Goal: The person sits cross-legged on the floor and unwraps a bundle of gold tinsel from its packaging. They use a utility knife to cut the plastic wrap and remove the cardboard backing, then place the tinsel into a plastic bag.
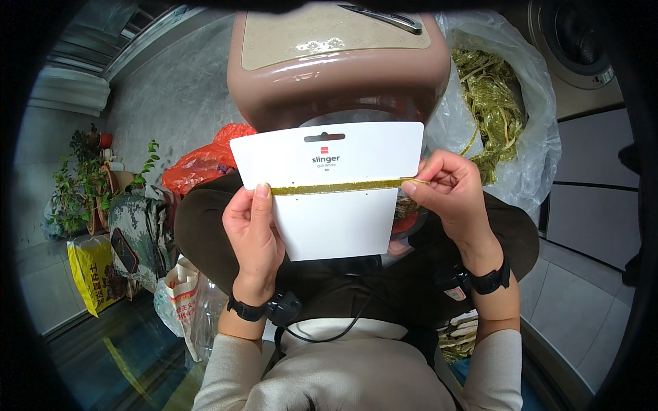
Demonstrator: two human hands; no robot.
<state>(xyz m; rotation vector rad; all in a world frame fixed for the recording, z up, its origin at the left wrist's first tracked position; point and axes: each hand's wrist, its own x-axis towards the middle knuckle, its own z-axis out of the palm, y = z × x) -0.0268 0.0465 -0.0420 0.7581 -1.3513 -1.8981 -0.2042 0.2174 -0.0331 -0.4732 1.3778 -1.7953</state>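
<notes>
A white garland backing card (334, 226) with a hanger slot and printed writing is held up over my lap. One flat strand of glittery gold-green ribbon (336, 187) runs across its front from side to side. My left hand (257, 226) pinches the card's left edge, the thumb on the ribbon's end. At the right edge, my right hand (447, 190) pinches the ribbon between thumb and index finger. Behind the card, a dark and red container is partly hidden. More gold-green ribbon (493, 108) lies heaped in a clear plastic bag to the right.
In front stands a pink-brown stool (339, 77) with snips (388, 19) on top. A red plastic bag (200, 164), potted plants (87, 190), a camouflage cloth item (146, 231) with a phone (124, 250) and a yellow bag (95, 275) are at left. A front-loading washing machine (570, 41) stands at right.
</notes>
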